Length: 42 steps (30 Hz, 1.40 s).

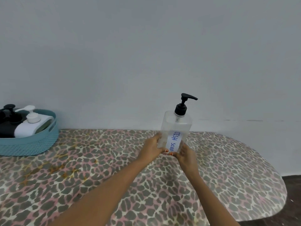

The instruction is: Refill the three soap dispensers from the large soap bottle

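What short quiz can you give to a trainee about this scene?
1. True or false: only the left hand holds the clear dispenser.
2. Its label reads: A) HAND SOAP, B) DISH SOAP, C) SHAMPOO?
3. Fill in: the white dispenser and the black dispenser sit in the teal ____.
Key: 1. False, the right hand holds it too. 2. B. 3. basket.
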{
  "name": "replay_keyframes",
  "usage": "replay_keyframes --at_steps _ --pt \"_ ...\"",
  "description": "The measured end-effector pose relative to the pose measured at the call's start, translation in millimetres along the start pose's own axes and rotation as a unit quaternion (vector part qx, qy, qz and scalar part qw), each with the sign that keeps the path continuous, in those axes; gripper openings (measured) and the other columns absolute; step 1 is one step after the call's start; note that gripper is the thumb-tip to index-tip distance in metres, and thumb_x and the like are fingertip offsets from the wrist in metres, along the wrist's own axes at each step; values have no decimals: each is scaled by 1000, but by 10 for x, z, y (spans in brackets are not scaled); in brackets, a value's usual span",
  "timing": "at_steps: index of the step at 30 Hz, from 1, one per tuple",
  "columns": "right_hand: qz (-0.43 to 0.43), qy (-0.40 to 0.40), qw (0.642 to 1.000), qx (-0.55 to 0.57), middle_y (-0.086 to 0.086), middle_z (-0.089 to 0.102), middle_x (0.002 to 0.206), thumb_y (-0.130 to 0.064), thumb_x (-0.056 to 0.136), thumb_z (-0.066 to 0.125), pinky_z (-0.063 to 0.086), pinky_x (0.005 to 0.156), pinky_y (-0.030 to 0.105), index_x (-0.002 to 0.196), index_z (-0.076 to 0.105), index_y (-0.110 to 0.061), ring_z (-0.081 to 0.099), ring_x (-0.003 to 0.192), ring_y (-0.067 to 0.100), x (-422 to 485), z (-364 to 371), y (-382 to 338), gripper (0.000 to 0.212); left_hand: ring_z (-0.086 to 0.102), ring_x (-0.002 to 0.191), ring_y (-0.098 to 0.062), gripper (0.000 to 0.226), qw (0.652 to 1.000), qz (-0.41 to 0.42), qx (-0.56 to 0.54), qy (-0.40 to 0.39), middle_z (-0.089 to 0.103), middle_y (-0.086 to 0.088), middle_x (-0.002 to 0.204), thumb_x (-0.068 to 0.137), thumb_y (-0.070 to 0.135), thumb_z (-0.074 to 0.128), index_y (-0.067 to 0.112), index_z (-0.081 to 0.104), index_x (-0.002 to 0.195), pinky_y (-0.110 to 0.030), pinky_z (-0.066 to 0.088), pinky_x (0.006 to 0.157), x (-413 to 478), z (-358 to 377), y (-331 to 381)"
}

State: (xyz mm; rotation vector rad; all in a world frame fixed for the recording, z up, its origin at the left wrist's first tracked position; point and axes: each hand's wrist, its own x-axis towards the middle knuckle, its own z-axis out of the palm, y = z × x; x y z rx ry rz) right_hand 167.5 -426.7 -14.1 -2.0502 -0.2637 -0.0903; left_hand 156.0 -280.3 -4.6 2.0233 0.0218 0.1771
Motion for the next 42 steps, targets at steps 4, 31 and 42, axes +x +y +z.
replay_keyframes --at_steps 4,31,42 --pt "14 19 1000 5 8 68 105 -2 72 73 51 76 22 114 58 -4 64 94 20 348 -129 113 44 59 109 -22 54 1000 2 22 3 62 -10 117 74 6 71 9 47 122 -30 50 87 380 211 53" --pt "53 27 998 -8 9 59 125 1 77 68 45 89 22 128 47 -2 55 116 21 1207 -41 805 56 60 107 -26 51 996 -50 73 25 62 -12 119 82 11 66 5 44 127 -29 47 89 1209 803 -257" --pt "64 81 990 -97 15 63 109 -4 91 50 42 72 20 120 52 -1 59 93 25 940 -7 668 29 55 114 -29 67 991 -58 115 24 51 -17 132 89 10 56 3 17 144 -35 46 96 990 770 -259"
